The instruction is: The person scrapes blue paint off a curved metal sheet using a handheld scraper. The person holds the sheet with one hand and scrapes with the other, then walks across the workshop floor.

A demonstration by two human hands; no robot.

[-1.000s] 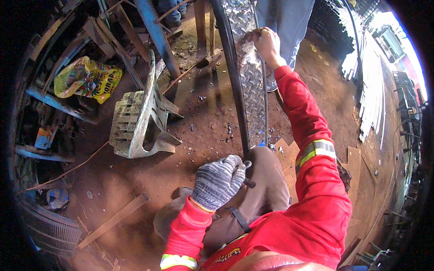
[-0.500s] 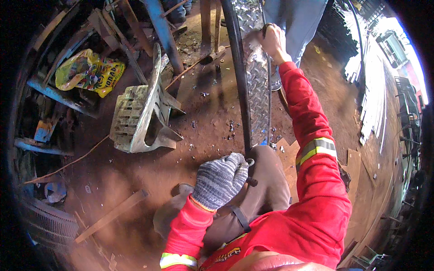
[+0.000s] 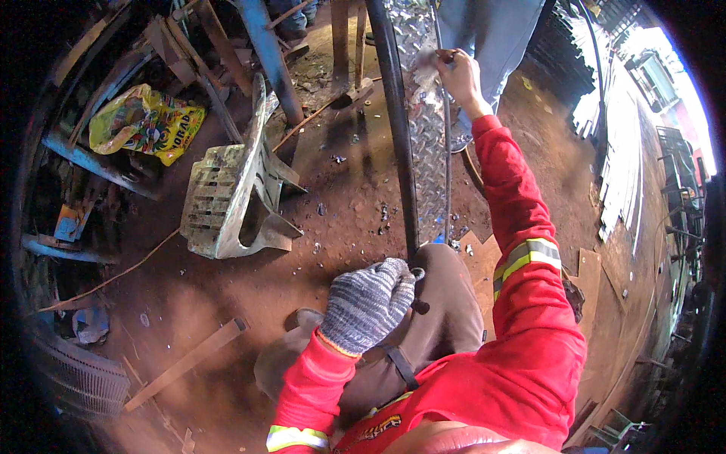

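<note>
My right hand (image 3: 460, 79), bare, reaches far forward over a strip of metal tread plate (image 3: 432, 166) set in a dark frame (image 3: 398, 129). Its fingers are closed round a small dark object (image 3: 446, 55), and a brownish blur lies beside it over the plate. What that object is, I cannot make out. My left hand (image 3: 367, 303), in a grey striped knit glove, rests near my knee. It is closed round a dark rod-like tool (image 3: 421, 306), whose end pokes out below the fingers; the rest is hidden.
A worn plastic chair (image 3: 219, 200) lies tipped over on the left. Behind it are a yellow bag (image 3: 170, 135), blue metal beams (image 3: 268, 57) and scrap. Someone in blue-grey trousers (image 3: 488, 38) stands beyond the plate. Metal lengths (image 3: 624, 151) lie at right; a wooden strip (image 3: 185, 365) lies near left.
My right hand has shifted slightly nearer along the plate with the dark object. My left hand keeps its grip at about the same spot.
</note>
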